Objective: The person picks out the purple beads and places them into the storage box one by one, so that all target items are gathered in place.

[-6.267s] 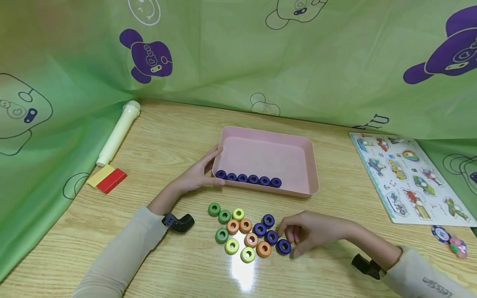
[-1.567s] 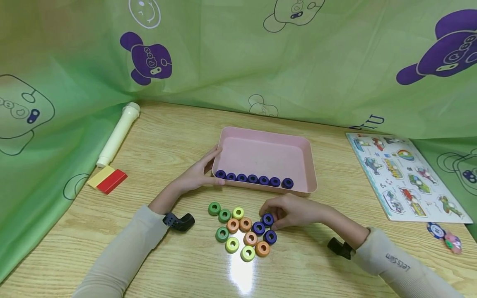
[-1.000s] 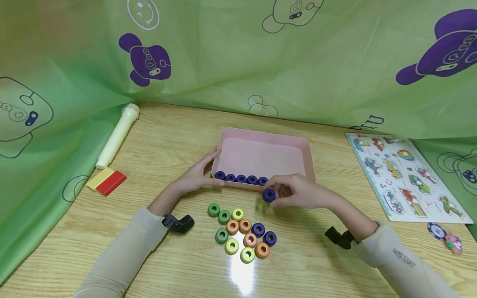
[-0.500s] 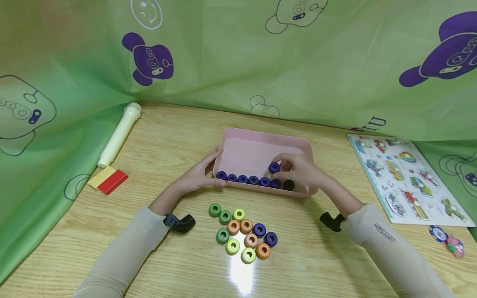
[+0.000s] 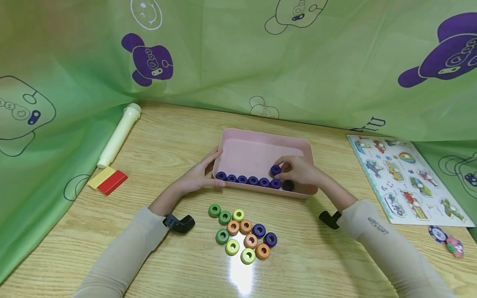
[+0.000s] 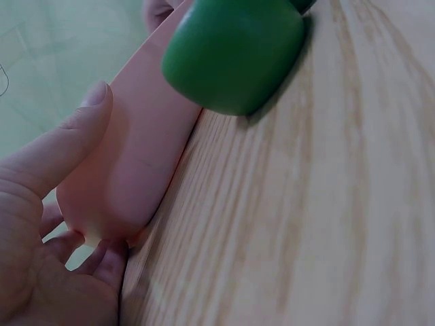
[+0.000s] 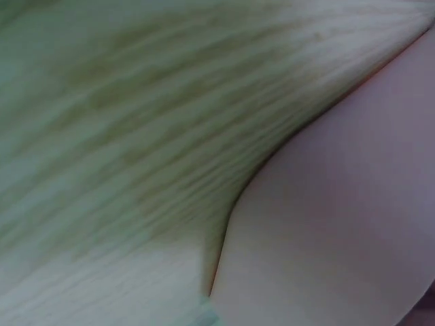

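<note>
A shallow pink tray point(image 5: 257, 136) lies on the wooden table, with a row of dark blue ring beads point(image 5: 242, 179) along its near wall. My left hand point(image 5: 195, 176) grips the tray's near left corner, its thumb along the front wall and its fingers round the side, as the left wrist view also shows. Inside the tray, my right hand point(image 5: 298, 169) pinches a dark blue ring bead point(image 5: 275, 170) between thumb and fingertips, just behind the row's right part. The last bead point(image 5: 288, 185) of the row sits in shadow below that hand. The right wrist view shows only the tray's outer wall point(image 7: 326, 224) and table.
In front of the tray lie green point(image 5: 222, 236), yellow point(image 5: 248, 255) and orange ring beads point(image 5: 263, 251), plus two dark blue ones point(image 5: 270, 239). A white microphone-shaped toy point(image 5: 119, 135) and a yellow-red piece point(image 5: 108, 180) lie left. A picture puzzle board point(image 5: 410, 178) lies right.
Earlier, my right hand set one dark blue bead at the row's right end. It then picked another from the table, carried it into the tray and lowered it slightly. My left hand stayed on the tray.
</note>
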`<action>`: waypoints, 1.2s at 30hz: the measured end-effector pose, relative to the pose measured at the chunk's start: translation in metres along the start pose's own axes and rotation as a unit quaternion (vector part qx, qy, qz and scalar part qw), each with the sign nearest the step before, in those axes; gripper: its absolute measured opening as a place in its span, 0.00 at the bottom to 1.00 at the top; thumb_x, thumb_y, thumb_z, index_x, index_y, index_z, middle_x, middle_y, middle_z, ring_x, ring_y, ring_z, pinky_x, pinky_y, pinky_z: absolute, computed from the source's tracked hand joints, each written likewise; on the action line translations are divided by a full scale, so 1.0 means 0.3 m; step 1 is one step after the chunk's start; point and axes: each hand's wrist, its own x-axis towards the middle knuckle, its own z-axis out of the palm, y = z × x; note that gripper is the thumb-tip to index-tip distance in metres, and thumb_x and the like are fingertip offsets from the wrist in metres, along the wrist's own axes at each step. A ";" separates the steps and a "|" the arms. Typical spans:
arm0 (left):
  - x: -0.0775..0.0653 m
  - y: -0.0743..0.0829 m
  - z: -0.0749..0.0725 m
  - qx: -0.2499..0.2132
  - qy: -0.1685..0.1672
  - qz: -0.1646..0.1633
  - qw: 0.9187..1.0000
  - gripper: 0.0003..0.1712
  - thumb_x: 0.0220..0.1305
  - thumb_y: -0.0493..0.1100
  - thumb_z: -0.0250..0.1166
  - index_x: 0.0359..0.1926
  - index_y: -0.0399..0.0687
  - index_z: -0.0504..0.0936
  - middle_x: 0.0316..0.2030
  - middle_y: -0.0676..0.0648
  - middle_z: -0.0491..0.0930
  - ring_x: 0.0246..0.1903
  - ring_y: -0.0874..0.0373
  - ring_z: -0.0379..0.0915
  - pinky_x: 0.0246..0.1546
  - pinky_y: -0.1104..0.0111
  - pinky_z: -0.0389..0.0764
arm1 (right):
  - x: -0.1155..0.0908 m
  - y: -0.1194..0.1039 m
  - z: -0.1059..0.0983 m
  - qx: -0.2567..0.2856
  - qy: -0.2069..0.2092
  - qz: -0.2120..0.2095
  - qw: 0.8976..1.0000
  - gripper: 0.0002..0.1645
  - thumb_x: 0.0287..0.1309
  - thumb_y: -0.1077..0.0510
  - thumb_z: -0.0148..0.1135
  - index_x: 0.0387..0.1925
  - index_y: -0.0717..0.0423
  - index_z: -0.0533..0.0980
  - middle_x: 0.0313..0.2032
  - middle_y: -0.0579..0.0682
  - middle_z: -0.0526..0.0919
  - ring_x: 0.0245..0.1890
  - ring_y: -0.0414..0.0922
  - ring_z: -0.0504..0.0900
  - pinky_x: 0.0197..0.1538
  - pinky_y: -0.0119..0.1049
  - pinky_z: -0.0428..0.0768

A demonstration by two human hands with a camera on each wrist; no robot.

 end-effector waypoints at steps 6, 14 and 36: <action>-0.001 0.000 0.000 0.004 0.000 0.001 1.000 0.50 0.46 0.35 0.64 0.64 0.42 0.41 0.63 0.48 0.31 0.61 0.60 0.34 0.58 0.67 0.46 | 0.007 0.013 0.006 -0.005 -0.021 -0.011 1.000 0.17 0.42 0.60 0.63 0.39 0.59 0.75 0.23 0.45 0.77 0.27 0.40 0.74 0.33 0.33 0.72; -0.001 0.005 0.000 0.007 0.002 -0.004 1.000 0.50 0.46 0.35 0.64 0.64 0.42 0.41 0.63 0.47 0.31 0.61 0.59 0.34 0.57 0.67 0.46 | -0.001 0.007 -0.005 0.009 -0.044 -0.009 0.999 0.17 0.42 0.65 0.62 0.39 0.62 0.75 0.22 0.44 0.77 0.26 0.39 0.74 0.34 0.33 0.74; -0.002 0.007 -0.001 0.006 0.001 -0.003 1.000 0.50 0.46 0.35 0.64 0.64 0.42 0.41 0.63 0.47 0.31 0.61 0.58 0.33 0.57 0.67 0.46 | -0.073 -0.043 -0.035 0.041 0.069 -0.043 0.996 0.12 0.50 0.59 0.56 0.38 0.59 0.75 0.25 0.45 0.76 0.23 0.41 0.72 0.27 0.33 0.72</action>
